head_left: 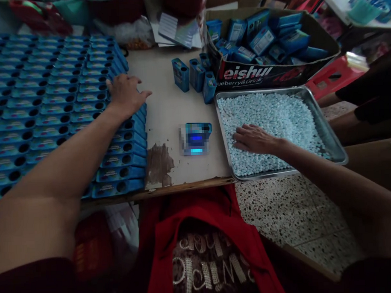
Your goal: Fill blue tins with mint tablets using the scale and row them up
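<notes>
My left hand (pixel 125 94) rests with spread fingers at the right edge of several rows of blue boxes (pixel 56 106), each with a dark round hole in its top. On the right, my right hand (pixel 254 139) lies fingers outstretched on small pale blue pieces (pixel 274 114) that fill a metal tray (pixel 338 152). Between the hands, a blue box (pixel 198 128) with a blurred patch over it is on the table (pixel 168 109). A few more blue boxes (pixel 197 74) stand upright behind it.
Behind the tray is a cardboard carton (pixel 270 75) heaped with blue boxes. Plastic bags (pixel 134 33) and a ridged clear sheet (pixel 177 31) lie at the back. A red stool (pixel 332 77) and another person's arms (pixel 338 116) are at the right.
</notes>
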A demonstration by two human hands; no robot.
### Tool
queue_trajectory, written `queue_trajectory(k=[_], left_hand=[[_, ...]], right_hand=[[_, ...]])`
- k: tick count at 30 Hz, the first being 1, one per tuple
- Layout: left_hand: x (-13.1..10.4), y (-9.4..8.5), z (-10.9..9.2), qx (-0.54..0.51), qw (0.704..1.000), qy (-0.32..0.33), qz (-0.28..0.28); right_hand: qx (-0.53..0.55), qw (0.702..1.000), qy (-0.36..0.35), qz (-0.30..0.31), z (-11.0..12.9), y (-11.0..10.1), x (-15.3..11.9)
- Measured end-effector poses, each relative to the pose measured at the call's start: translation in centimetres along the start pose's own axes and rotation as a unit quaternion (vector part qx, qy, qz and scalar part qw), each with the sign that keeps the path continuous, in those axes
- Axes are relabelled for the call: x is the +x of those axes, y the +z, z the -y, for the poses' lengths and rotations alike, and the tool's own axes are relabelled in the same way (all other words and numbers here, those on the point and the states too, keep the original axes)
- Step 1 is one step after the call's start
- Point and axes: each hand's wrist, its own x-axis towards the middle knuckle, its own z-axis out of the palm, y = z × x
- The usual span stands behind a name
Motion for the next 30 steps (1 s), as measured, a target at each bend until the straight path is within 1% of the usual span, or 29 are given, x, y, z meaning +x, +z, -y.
queue_trajectory(k=[2,4,5,6,7,8,9,10,11,12,13,14,16,18,19,21,22,23,24,26,28,30], left_hand=[[0.1,0.0,0.0,-0.009,1.0,0.005,0.007],[0.2,0.0,-0.1,-0.018,1.0,0.003,0.017],[0.2,-0.1,-0.1,-0.019,1.0,-0.002,0.021],[0.2,-0.1,-0.2,-0.019,1.0,-0.007,0.024],[0.1,-0.1,-0.2,-0.019,0.999,-0.012,0.025],[0.0,-0.2,-0.2,-0.02,0.999,-0.014,0.025],[-0.1,-0.2,-0.2,-0.022,0.999,-0.01,0.025],[-0.3,-0.3,-0.2,-0.023,0.999,-0.002,0.022],[-0.4,-0.4,-0.2,-0.021,1.0,0.013,0.017],[-0.5,-0.5,-0.3,-0.014,0.999,0.034,0.008],[-0.5,-0.6,-0.5,-0.003,0.998,0.062,-0.002],[-0.6,-0.9,-0.9,0.01,0.996,0.088,-0.011],[-0.9,-1.8,-2.1,0.028,0.992,0.12,-0.025],[-2.2,-3.4,-4.0,0.032,0.993,0.115,-0.023],[-3.3,-4.3,-5.1,0.034,0.994,0.103,-0.015],[-6.6,-5.8,-7.3,0.044,0.995,0.084,0.006],[-8.6,-6.1,-8.4,0.045,0.995,0.086,0.011],[-10.7,-6.1,-9.2,0.036,0.994,0.099,-0.001],[-12.6,-5.6,-9.9,0.013,0.994,0.103,-0.017],[-15.5,-3.5,-10.8,-0.074,0.992,0.103,-0.027],[-16.8,-0.5,-11.4,-0.19,0.978,0.081,-0.017],[-16.6,2.3,-11.9,-0.28,0.958,0.052,0.012]], right_hand=[[0.014,1.0,-0.002,0.02,-0.8,-0.4,-0.1],[0.062,0.997,0.035,0.021,-1.9,-0.7,-0.1],[0.103,0.992,0.074,0.004,-2.3,-0.8,-0.1],[0.161,0.979,0.124,-0.024,-2.7,-0.9,-0.2],[0.239,0.952,0.18,-0.063,-3.0,-1.1,-0.2],[0.334,0.906,0.236,-0.107,-3.1,-1.2,-0.2],[0.44,0.838,0.285,-0.153,-3.1,-1.4,-0.1],[0.539,0.757,0.318,-0.19,-3.1,-1.6,-0.1],[0.617,0.678,0.336,-0.216,-3.0,-1.7,-0.1],[0.673,0.614,0.342,-0.232,-2.9,-1.9,-0.1],[0.709,0.569,0.341,-0.24,-2.8,-2.1,-0.1],[0.732,0.542,0.334,-0.244,-2.7,-2.3,-0.1],[0.757,0.517,0.314,-0.247,-2.5,-2.5,0.0],[0.771,0.502,0.299,-0.253,-2.4,-2.7,0.3],[0.771,0.503,0.294,-0.257,-2.4,-2.8,0.5],[0.768,0.503,0.289,-0.27,-2.5,-3.0,1.3],[0.768,0.499,0.285,-0.282,-2.6,-3.1,1.7],[0.77,0.492,0.277,-0.297,-2.8,-3.2,2.3],[0.771,0.485,0.267,-0.313,-3.0,-3.3,2.8],[0.771,0.482,0.243,-0.337,-3.3,-3.3,3.9],[0.768,0.494,0.221,-0.342,-3.4,-3.3,4.7],[0.766,0.51,0.204,-0.334,-3.3,-3.2,5.3]])
